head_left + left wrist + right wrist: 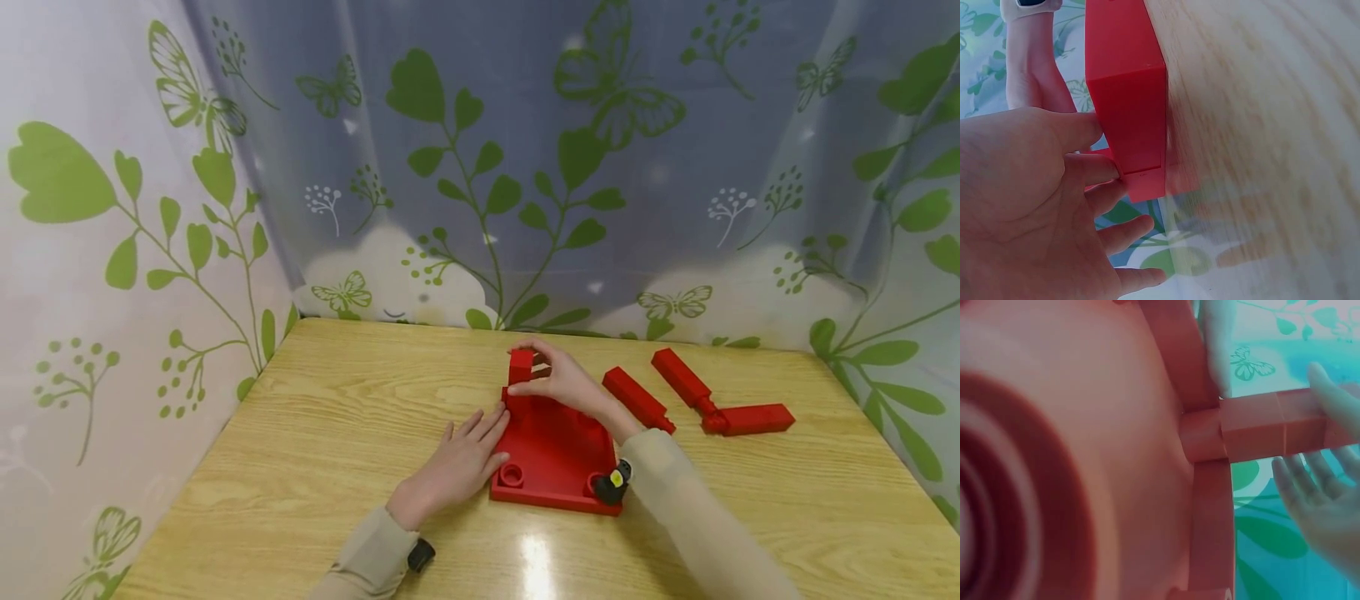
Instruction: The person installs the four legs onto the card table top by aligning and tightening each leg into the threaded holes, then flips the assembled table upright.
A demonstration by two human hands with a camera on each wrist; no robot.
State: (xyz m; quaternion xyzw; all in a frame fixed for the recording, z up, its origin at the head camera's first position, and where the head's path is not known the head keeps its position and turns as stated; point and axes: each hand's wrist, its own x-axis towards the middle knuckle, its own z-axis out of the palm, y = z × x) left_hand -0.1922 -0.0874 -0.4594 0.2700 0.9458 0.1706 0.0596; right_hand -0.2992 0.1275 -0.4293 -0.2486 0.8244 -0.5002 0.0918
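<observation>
apparently fitting leg (pixel 521 367) to tray (pixel 555 454), my right hand (pixel 562 382) pinches it, my left hand (pixel 465 460) touches the side, spread; pushing likely next

The sleeved left arm (pixel 371 550) angles forward and rightward, its left hand (pixel 453 471) low, fingers straight and fanned, thumb set apart. The sleeved right arm (pixel 705 517) reaches farther forward, slanting leftward, with the right hand (pixel 561 379) above and beyond the left hand. Its thumb opposes the bent fingers in a pinching grip; how firmly they press is hard to tell, the fingertips being partly hidden.
</observation>
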